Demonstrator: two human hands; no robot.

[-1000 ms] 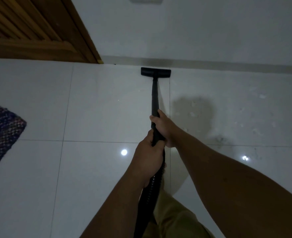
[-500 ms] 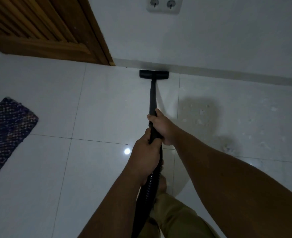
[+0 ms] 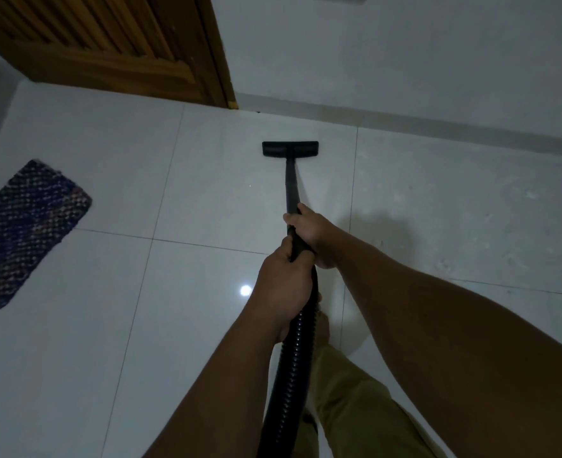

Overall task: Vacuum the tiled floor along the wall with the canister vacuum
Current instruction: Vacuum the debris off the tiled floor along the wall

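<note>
A person holds a black vacuum stick (image 3: 291,190) with both hands. The right hand (image 3: 309,230) is the front one. Its fingers are curled tight around the stick, with the thumb on top. The left hand (image 3: 283,285) is just behind it, and the two hands touch. The left fingers are wrapped around the place where the stick joins the bumpy black hose (image 3: 291,365). The hose runs down from the left hand, past the leg in tan pants (image 3: 355,411), and out of the picture at the bottom. A bare foot (image 3: 323,325) peeks out just beside the hose, below the left hand.

The stick goes straight out from the right fingers to the flat black brush head (image 3: 290,149). The head lies flat on the shiny white tiled floor (image 3: 101,342). It sits well ahead of the fingers, near the white wall (image 3: 405,54) but not touching it. A strip of floor shows between the head and the bottom of the wall.

Far off to the left of the hands lies a small dark woven mat (image 3: 25,233). Beyond the fingers and to the left, a brown wooden door (image 3: 114,44) stands next to the wall. A small bright spot of light (image 3: 246,290) shines on the tile just left of the left hand.
</note>
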